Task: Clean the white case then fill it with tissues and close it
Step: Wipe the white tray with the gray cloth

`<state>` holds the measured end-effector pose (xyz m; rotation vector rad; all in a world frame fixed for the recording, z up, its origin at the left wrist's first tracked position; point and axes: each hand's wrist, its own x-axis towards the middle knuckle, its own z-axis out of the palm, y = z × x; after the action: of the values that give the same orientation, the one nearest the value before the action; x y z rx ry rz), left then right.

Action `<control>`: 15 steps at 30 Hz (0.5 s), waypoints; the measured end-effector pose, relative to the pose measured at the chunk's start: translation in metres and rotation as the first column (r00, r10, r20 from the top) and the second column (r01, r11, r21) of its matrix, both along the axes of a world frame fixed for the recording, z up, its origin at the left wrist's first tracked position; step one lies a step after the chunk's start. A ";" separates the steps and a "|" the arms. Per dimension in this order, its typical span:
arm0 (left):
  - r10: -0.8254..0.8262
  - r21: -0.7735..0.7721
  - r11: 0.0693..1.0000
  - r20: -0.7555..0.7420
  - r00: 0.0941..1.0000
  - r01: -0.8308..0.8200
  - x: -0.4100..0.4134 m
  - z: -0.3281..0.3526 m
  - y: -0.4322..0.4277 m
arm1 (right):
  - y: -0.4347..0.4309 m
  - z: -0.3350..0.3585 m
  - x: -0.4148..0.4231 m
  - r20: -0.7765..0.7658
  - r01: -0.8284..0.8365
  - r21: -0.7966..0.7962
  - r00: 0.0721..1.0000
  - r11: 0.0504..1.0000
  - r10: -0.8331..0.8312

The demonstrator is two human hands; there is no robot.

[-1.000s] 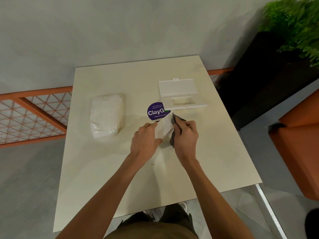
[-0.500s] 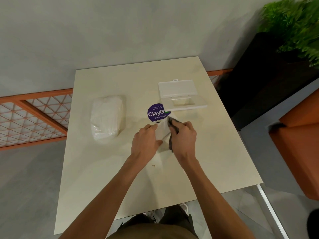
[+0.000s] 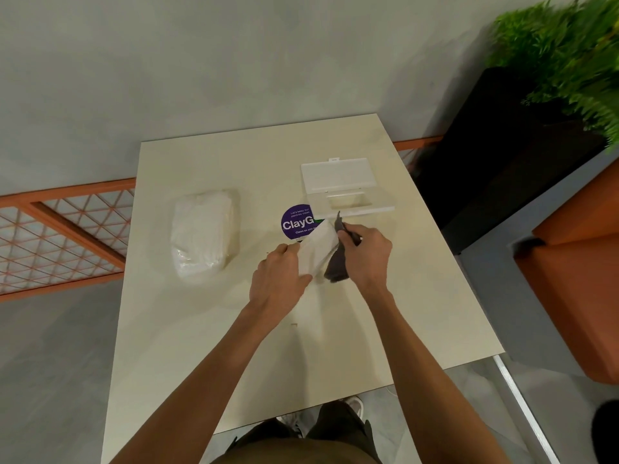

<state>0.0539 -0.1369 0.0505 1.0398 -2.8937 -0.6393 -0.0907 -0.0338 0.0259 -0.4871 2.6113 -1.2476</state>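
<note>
We look down at a grey wall point(image 3: 234, 61) and, pushed against it, a cream counter point(image 3: 201, 346) that fills the middle of the view. To the right stands a black planter point(image 3: 502, 155) with a green plant point(image 3: 569, 55) above it, blurred at its edges, and nearer to us an orange seat point(image 3: 586, 279). To the left an orange lattice rail point(image 3: 67, 236) runs behind the counter.

On the left half of the counter lies the pack of tissues point(image 3: 202, 234), white and wrapped in clear film, well apart from everything else. The white case point(image 3: 338, 180) lies toward the far right of the counter, flat, with its flap folded back away from us and a rectangular opening showing in the near part. Neither of our hands touches it.

Our left hand point(image 3: 279, 279) and our right hand point(image 3: 368, 254) meet near the counter's middle, just in front of the case. A round purple sticker point(image 3: 296, 224) reading "ClayG…" sits on the counter between the tissues and the case, partly hidden.

The left hand's fingers are curled round the lower end of a white flat piece point(image 3: 318, 251), held tilted over the sticker's edge; what this piece is we cannot tell. The right hand's fingers are clenched on a grey cloth point(image 3: 336, 267), which touches the right side of the white piece and hangs below the hand
</note>
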 end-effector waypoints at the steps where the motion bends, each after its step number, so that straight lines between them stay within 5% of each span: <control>1: -0.008 0.010 1.000 0.016 1.000 0.008 -0.001 0.002 0.000 | 0.003 -0.002 -0.002 0.043 0.024 -0.034 0.999 0.999 -0.022; 8: -0.077 0.058 0.996 0.077 0.994 0.073 -0.046 0.014 -0.008 | 0.035 -0.016 -0.001 0.448 0.332 -0.209 0.869 0.920 -0.211; 15: -0.117 -0.101 0.987 0.044 0.992 0.121 -0.079 0.006 0.000 | 0.051 -0.011 0.016 0.504 0.328 -0.285 0.850 0.901 -0.150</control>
<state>-0.0256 -0.1364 0.0564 0.8831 -3.0031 -0.4707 -0.0747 0.0171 0.0152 0.1096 2.0764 -1.6931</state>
